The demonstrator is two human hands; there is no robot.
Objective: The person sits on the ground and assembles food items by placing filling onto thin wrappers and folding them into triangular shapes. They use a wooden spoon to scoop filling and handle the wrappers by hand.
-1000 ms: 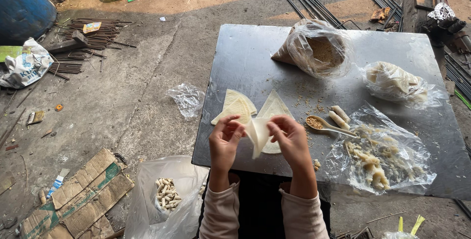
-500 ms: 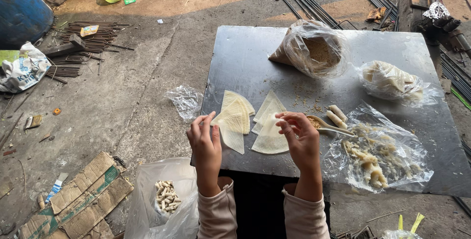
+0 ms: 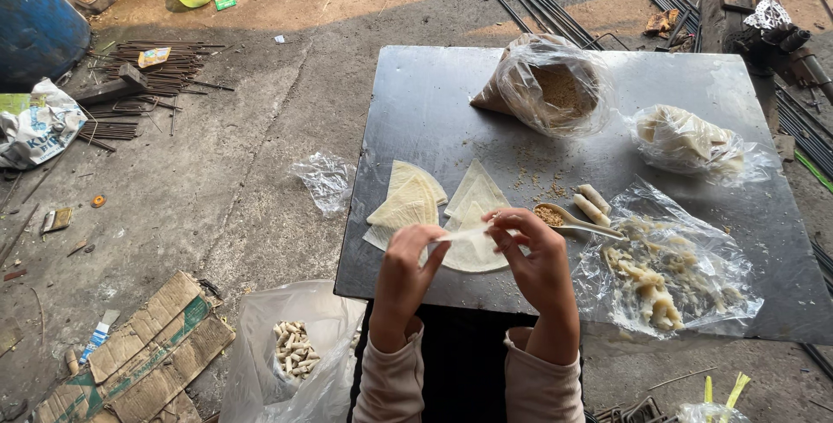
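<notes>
Both hands meet over the near edge of the metal desk (image 3: 434,102), the left hand (image 3: 408,262) and right hand (image 3: 536,258) pinching one thin pastry sheet (image 3: 464,234) between fingertips, lifted just above the stacked wrappers (image 3: 416,202), seemingly peeling it free. Wrists bend inward, forearms rising from below. A spoon of filling (image 3: 555,216) lies just beside the right hand, within easy reach, and two finished rolls (image 3: 592,203) lie next to it.

both hands raised side by side, left hand (image 3: 408,260) and right hand (image 3: 540,254) pinching with curled fingers, wrists bent inward.
</notes>
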